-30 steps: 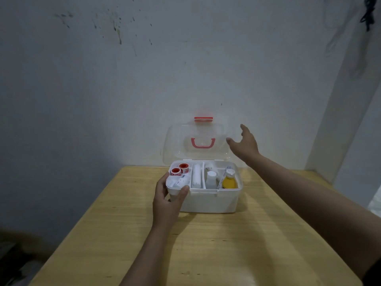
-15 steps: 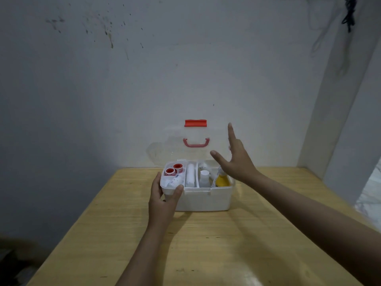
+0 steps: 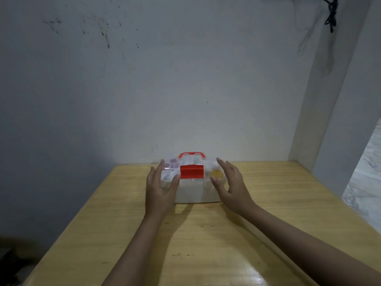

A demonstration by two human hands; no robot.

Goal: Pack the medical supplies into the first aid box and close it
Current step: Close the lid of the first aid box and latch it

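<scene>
Lid down on the packed box; only the latch looks left for you to do.

The box [image 3: 193, 182] sits at the far middle of the table [image 3: 268, 213], by the wall, with its clear lid [image 3: 206, 165] lowered over the supplies: a yellow cap [image 3: 216, 173] and reddish rolls [image 3: 173, 162] show through it. Nothing loose lies on the table, so packing looks done. Your left hand [image 3: 159, 190] rests against the box's left front corner with fingers straight, gripping nothing; your right hand [image 3: 231, 182] is spread at the right end, fingers relaxed, also holding nothing. The red latch [image 3: 191, 171] lies over the front edge, but the frame is blurred, so you may yet need to press it home. The red handle [image 3: 191, 155] stands at the back.
</scene>
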